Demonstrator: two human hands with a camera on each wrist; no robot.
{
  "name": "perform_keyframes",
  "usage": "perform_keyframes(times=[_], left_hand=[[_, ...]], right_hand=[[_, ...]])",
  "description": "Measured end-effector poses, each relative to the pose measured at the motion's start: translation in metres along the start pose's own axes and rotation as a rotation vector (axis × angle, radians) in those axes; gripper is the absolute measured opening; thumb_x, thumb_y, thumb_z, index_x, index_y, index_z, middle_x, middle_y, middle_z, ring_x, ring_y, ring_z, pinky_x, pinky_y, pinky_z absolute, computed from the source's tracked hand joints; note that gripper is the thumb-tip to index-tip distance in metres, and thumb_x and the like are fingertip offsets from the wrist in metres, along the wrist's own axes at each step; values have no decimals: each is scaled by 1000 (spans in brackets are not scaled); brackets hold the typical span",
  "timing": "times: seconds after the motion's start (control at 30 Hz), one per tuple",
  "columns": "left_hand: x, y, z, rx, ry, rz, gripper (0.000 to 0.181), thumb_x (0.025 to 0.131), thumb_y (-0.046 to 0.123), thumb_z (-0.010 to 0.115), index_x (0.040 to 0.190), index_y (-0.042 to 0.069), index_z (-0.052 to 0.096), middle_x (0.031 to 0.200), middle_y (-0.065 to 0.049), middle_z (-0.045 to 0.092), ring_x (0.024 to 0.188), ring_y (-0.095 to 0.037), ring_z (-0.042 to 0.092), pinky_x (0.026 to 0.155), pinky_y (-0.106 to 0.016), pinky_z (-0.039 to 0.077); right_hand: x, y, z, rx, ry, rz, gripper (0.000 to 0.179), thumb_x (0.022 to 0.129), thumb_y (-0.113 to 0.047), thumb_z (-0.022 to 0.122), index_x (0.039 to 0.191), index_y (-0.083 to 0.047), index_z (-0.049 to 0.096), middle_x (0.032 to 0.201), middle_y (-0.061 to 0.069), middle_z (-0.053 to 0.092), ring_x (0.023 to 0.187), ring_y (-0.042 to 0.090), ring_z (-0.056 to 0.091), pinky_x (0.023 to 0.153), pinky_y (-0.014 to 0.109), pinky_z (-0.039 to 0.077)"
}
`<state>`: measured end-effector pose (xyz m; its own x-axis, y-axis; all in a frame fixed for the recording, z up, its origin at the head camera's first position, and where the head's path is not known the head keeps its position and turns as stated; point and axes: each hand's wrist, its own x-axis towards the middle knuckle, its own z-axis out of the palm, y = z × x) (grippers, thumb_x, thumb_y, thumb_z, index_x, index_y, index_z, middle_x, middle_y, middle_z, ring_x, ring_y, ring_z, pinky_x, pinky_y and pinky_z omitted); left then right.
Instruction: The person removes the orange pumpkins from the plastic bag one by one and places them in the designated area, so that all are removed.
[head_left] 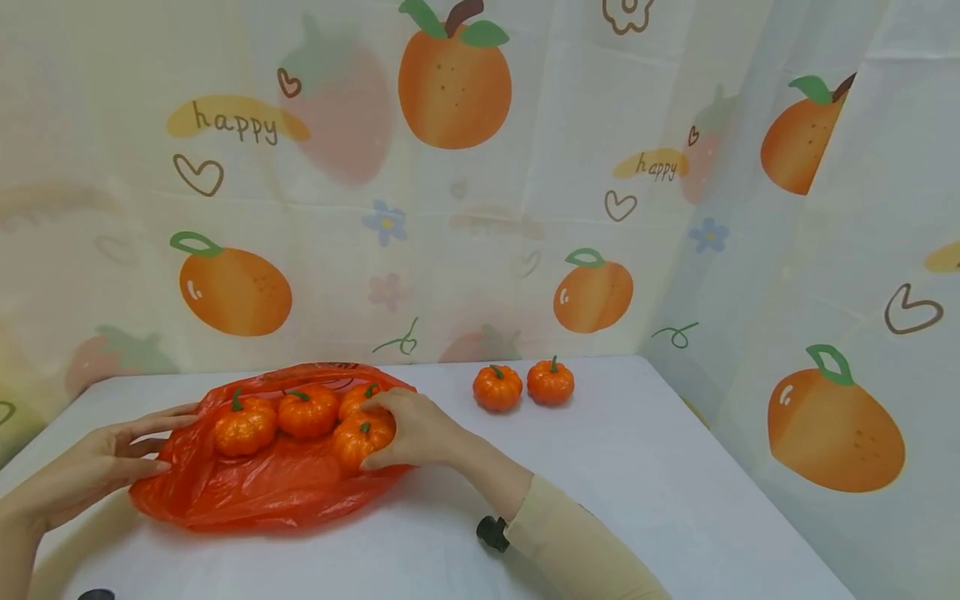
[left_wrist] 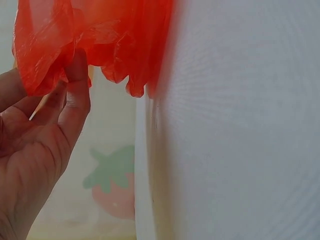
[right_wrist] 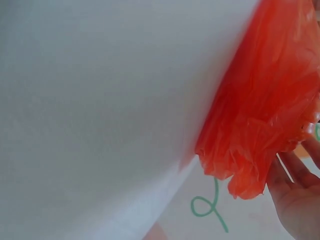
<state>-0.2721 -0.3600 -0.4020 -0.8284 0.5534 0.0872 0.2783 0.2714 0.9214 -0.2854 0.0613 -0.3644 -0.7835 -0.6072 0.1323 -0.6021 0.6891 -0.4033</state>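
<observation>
A red plastic bag [head_left: 277,492] lies spread on the table, its mouth facing up, with several small orange pumpkins inside. My left hand [head_left: 120,454] holds the bag's left edge, the thin plastic bunched between thumb and fingers in the left wrist view. At the bag's right side, my right hand [head_left: 420,429] grips a small pumpkin [head_left: 363,442], fingers over its far side and thumb at its near side. Beside that one sit another pumpkin [head_left: 352,402], partly hidden by the fingers, a middle pumpkin [head_left: 307,410] and a left pumpkin [head_left: 245,427].
Two more pumpkins, one [head_left: 497,388] left of the other [head_left: 551,382], stand on the white table [head_left: 600,492] near its back edge, right of the bag. A fruit-printed curtain [head_left: 480,208] hangs behind the table and along the right side.
</observation>
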Motion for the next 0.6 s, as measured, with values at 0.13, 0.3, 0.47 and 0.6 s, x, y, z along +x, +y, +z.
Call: perform_keyframes(times=[0.13, 0.3, 0.47, 0.6], left_hand=[[0, -1, 0, -4, 1, -14, 55, 99, -6, 44, 152, 3, 33, 146, 41, 37, 114, 7, 57, 84, -21, 56], [-1, -2, -1, -22, -7, -6, 55, 99, -7, 43, 152, 3, 33, 147, 41, 36, 115, 8, 57, 85, -21, 56], [-1, -2, -1, -25, -9, 4, 55, 99, -7, 43, 152, 2, 33, 147, 40, 36, 115, 7, 57, 85, -21, 56], [0, -2, 0, -11, -5, -8, 55, 99, -6, 44, 152, 3, 33, 147, 40, 36, 114, 7, 57, 84, -21, 56]], right_hand=[[0, 3, -3, 7, 22, -12, 69, 76, -43, 83, 136, -20, 56, 136, -5, 61, 130, 14, 54, 111, 32, 44], [1, 6, -4, 22, 47, -7, 68, 75, -44, 83, 134, -20, 57, 134, -6, 62, 128, 14, 55, 110, 31, 45], [0, 8, -6, 38, 59, 11, 68, 75, -44, 83, 134, -21, 57, 134, -5, 62, 125, 13, 56, 108, 33, 46], [-2, 9, -9, 46, 67, 28, 68, 76, -44, 83, 135, -23, 57, 133, -5, 61, 123, 13, 56, 106, 33, 48]])
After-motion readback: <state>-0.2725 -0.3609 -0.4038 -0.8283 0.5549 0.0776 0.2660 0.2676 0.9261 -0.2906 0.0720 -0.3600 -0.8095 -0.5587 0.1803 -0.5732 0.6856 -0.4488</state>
